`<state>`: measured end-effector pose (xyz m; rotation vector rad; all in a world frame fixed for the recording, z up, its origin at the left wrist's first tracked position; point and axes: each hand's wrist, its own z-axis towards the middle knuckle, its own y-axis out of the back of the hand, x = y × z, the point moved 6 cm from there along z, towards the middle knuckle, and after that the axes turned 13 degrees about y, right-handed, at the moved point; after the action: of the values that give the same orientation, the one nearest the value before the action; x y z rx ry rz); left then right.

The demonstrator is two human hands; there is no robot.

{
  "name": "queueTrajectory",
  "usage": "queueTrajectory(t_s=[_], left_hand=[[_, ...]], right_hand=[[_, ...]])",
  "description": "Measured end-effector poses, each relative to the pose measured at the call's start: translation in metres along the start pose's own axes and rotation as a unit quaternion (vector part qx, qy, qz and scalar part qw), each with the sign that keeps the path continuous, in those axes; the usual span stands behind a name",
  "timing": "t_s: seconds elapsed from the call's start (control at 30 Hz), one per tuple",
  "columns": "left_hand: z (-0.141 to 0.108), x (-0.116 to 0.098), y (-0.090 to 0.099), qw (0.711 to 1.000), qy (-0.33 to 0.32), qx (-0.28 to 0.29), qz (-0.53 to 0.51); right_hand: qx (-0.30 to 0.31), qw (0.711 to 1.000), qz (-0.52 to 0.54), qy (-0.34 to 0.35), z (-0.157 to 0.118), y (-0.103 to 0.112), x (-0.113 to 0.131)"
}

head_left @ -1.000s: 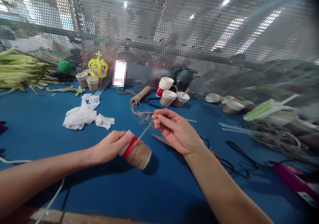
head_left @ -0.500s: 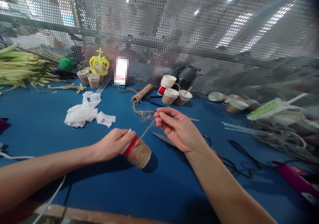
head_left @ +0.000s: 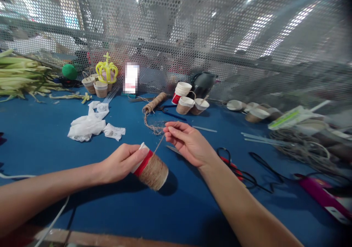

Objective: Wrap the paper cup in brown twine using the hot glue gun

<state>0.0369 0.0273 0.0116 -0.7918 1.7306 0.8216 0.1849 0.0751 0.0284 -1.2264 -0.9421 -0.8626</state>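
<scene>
While the left hand (head_left: 122, 162) clasps a twine-wrapped cup (head_left: 154, 170), tilted just below the frame's centre, the right hand (head_left: 187, 142) pinches a strand of twine (head_left: 158, 144) — straight from the cup. Beyond, above centre, lies a twine roll (head_left: 157, 102); farther back — a perforated screen (head_left: 165, 23) across the top.

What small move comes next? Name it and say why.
Probably lay another turn of twine around the cup, onto its red band: that band is bare, the left hand holds the cup and the right hand holds the twine straight.
</scene>
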Motion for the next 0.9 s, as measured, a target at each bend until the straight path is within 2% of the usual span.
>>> queueTrajectory(t_s=[0.5,0.73,0.9], left_hand=[[-0.012,-0.013,-0.003,0.995,-0.089,0.017,0.052],[-0.019,-0.023,-0.005,0.979,-0.17,0.012,0.109],[-0.024,-0.026,-0.007,0.969,-0.191,0.012,0.157]], right_hand=[[0.014,0.998,-0.001,-0.06,-0.004,-0.007,-0.015],[0.038,0.994,0.004,-0.098,-0.008,-0.011,-0.025],[0.057,0.991,0.009,-0.12,-0.011,-0.014,-0.029]])
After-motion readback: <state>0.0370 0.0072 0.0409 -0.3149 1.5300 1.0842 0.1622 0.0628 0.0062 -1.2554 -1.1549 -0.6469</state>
